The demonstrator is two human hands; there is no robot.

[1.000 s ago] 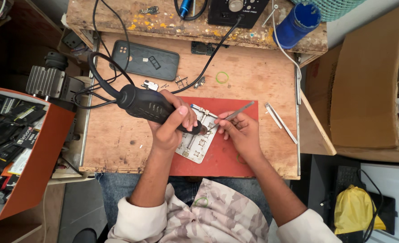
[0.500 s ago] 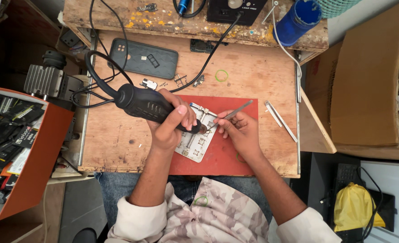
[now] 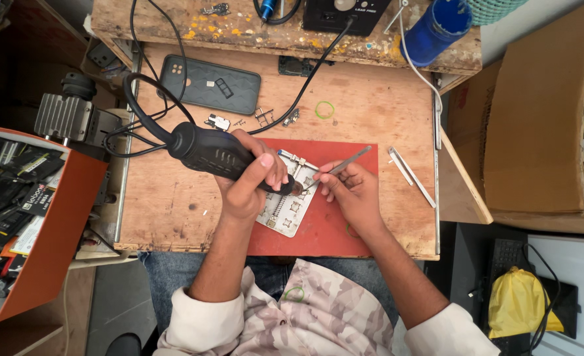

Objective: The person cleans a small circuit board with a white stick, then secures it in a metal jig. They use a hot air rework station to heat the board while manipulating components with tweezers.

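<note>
Gripping the black heat gun (image 3: pixel 209 153) in my left hand (image 3: pixel 249 181), I had my fingers clenched round its ribbed handle, its nozzle aimed down at the white jig (image 3: pixel 288 207) on the red mat (image 3: pixel 344 227). My right hand (image 3: pixel 348 191) pinched steel tweezers (image 3: pixel 341 168), their tips meeting the nozzle's end over the jig — what lay between them was too small to make out. The jig sat tilted on the mat's left part, near the bench's (image 3: pixel 166 211) front edge.

The gun's cable (image 3: pixel 140 99) looped off to the left, past a dark phone (image 3: pixel 209 84) lying back-up further along the bench. Small metal parts (image 3: pixel 219 122) lay between the phone and the gun. A green rubber band (image 3: pixel 325 109) lay above the mat, and a second pair of tweezers (image 3: pixel 410 175) rested just right of the mat — well apart from my hand. An orange box (image 3: pixel 48 244) of parts stood off the bench to my left; a blue cup (image 3: pixel 433 29) stood on the back shelf.
</note>
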